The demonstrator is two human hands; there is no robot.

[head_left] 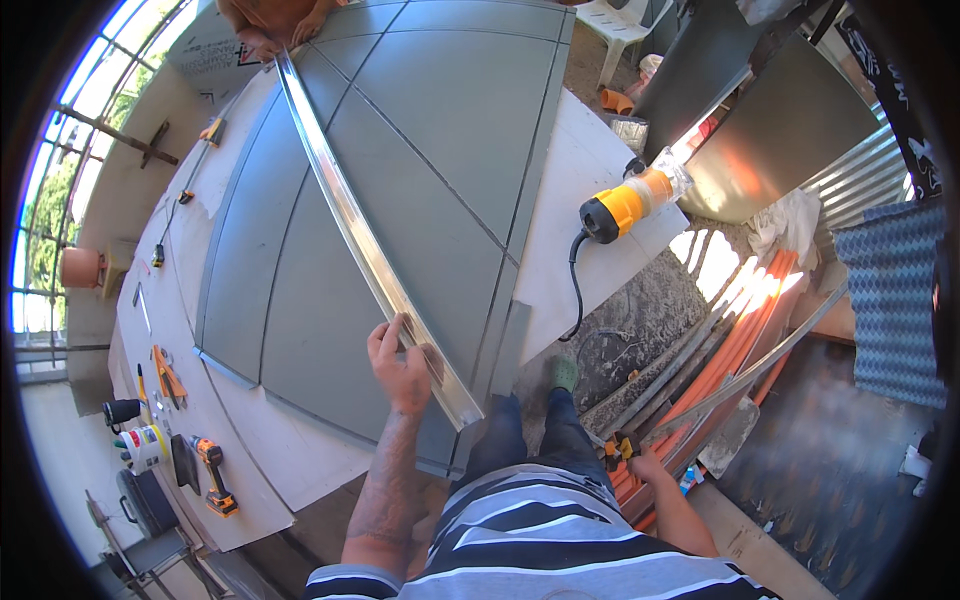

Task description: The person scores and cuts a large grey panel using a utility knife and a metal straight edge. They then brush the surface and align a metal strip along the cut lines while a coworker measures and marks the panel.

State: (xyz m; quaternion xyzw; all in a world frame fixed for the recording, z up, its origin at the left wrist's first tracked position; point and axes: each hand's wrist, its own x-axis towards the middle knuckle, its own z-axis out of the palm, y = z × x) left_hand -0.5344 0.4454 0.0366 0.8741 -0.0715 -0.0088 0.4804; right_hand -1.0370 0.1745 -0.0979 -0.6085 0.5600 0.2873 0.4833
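A long shiny metal bar [345, 215] lies slantwise across a large grey panel [420, 140] scored with dark grooves. My left hand [402, 375] grips this bar near its close end, fingers bent over the edge. Another person's hands [283, 30] are at its far end. Down at my right side, my right hand [648, 466] is closed around a black and yellow tool [620, 449], whose exact kind is unclear. Beyond the panel's right edge, a yellow and black corded power tool [618, 208] rests on a white board [575, 190].
On the left lie an orange cordless drill [214, 480], a white tub [146, 446], an orange hand tool [168, 378] and a tape measure [158, 256]. Orange pipes [725, 335] and a long metal strip [780, 345] are at right. A white chair [620, 28] stands far off.
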